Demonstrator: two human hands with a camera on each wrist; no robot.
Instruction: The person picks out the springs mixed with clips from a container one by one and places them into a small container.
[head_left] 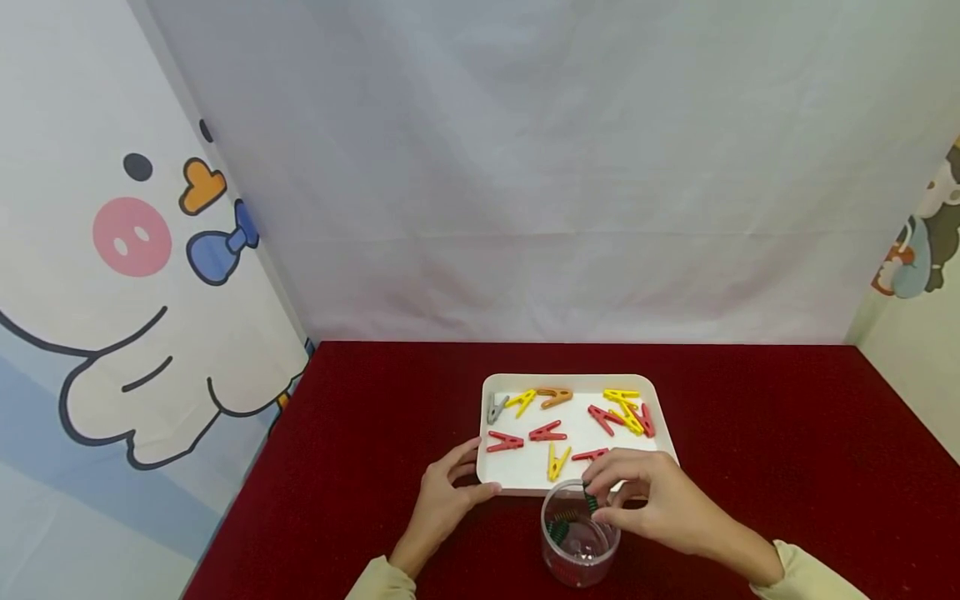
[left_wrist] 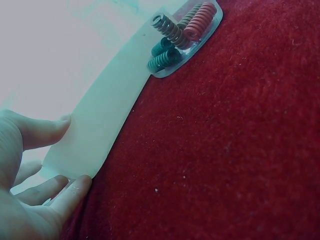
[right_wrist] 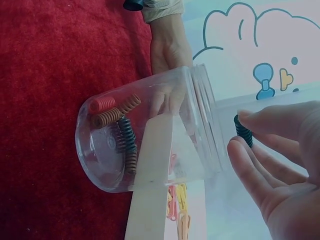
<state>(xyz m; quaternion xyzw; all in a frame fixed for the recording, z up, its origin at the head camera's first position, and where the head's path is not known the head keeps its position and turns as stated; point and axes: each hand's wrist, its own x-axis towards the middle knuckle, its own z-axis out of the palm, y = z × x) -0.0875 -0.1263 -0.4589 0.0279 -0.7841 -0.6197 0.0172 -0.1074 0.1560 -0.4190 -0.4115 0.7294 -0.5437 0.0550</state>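
My right hand (head_left: 660, 504) pinches a dark green coil spring (right_wrist: 243, 131) between thumb and fingertips at the mouth of a clear plastic jar (head_left: 550, 554). Inside the jar lie several springs: a red one (right_wrist: 102, 104), brown ones and green ones (left_wrist: 165, 61). The jar stands upright on the red cloth, close against the front of a white tray (head_left: 525, 473). My left hand (head_left: 442, 500) holds the tray's near left corner, thumb on the front wall and fingers along the left side.
Several plastic clips lie spread in the tray: red (head_left: 505, 442), yellow (head_left: 558, 462), an orange one (head_left: 555, 397) and a grey one (head_left: 496, 408). Red cloth (head_left: 390, 400) covers the table. A white curtain (head_left: 562, 167) hangs behind, with printed panels at both sides.
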